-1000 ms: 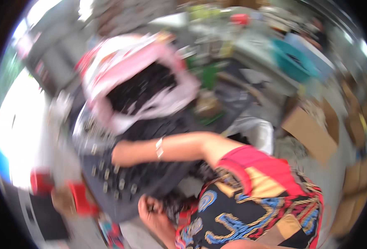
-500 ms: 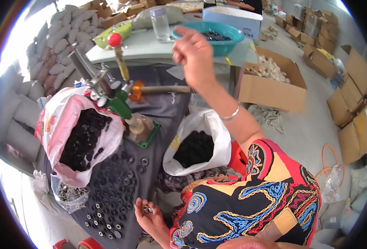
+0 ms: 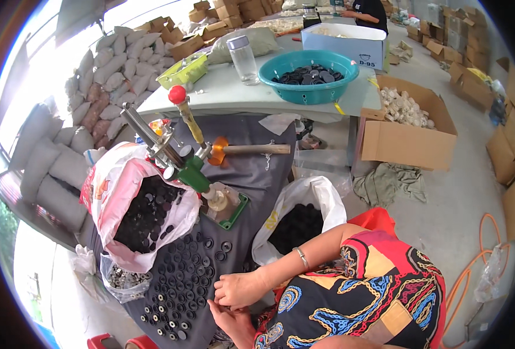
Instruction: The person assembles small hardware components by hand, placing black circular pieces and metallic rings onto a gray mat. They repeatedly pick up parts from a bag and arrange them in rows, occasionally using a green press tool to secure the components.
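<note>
My right hand, with a bracelet at the wrist, bends over my left hand, its fingers pinched together. Whatever the right fingertips hold is hidden. My left hand is cupped underneath; small metal pieces showed in it earlier, and the right hand now covers them. Beside both hands, many black round caps lie in rows on a dark cloth. The nearest few have pale metal centres. A clear bag of small metal pieces stands left of the caps, against a pink-and-white bag of black discs.
Behind the caps stands a green hand press with a red-knobbed lever; a mallet lies beside it. A white bag of black pieces is by my right arm. Farther off are a teal basin, a glass bottle and a cardboard box.
My right hand has come down from its raised place near the basin to meet my left hand. The view has shifted, so the bench appears lower and farther right.
</note>
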### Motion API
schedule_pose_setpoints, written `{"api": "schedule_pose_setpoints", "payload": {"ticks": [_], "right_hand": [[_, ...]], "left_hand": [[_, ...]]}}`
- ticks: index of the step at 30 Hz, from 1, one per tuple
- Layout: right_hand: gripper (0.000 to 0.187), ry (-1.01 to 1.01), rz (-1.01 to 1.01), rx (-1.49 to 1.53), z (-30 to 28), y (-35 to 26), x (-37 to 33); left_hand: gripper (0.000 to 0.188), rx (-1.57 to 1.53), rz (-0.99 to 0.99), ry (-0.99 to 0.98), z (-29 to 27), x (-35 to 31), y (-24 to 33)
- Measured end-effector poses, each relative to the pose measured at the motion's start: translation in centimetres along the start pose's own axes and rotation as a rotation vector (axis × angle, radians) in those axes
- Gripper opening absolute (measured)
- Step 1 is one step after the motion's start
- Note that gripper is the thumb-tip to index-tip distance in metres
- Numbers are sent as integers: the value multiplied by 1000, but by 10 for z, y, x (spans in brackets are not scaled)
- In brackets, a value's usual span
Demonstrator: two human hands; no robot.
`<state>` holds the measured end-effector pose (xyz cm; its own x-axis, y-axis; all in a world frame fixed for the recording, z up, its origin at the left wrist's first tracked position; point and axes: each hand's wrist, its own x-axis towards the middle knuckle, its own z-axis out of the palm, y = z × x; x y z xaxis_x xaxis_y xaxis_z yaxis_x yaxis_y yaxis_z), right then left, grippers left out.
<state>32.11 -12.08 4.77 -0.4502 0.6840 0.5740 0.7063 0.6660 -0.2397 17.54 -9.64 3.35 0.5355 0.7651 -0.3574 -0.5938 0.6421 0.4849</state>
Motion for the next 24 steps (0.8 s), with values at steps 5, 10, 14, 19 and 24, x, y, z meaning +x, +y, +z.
{"api": "schedule_pose_setpoints", "payload": {"ticks": [5, 10, 14, 19, 24], "right_hand": [[13, -45, 12, -83, 11, -5, -3], [11, -71, 157, -58, 8, -11, -5], [14, -111, 184, -17, 10, -10, -4], [15, -84, 87, -13, 5, 0, -2], [17, -31, 13, -54, 11, 2, 11]], "left_hand": [[37, 85, -11, 92, 27, -11, -9], [37, 104, -1, -54, 2, -7, -8], [36, 102, 10, 136, 7, -8, -14], [33, 108, -32, 38, 5, -5, -12], [28, 64, -4, -183, -11, -1, -3]]}}
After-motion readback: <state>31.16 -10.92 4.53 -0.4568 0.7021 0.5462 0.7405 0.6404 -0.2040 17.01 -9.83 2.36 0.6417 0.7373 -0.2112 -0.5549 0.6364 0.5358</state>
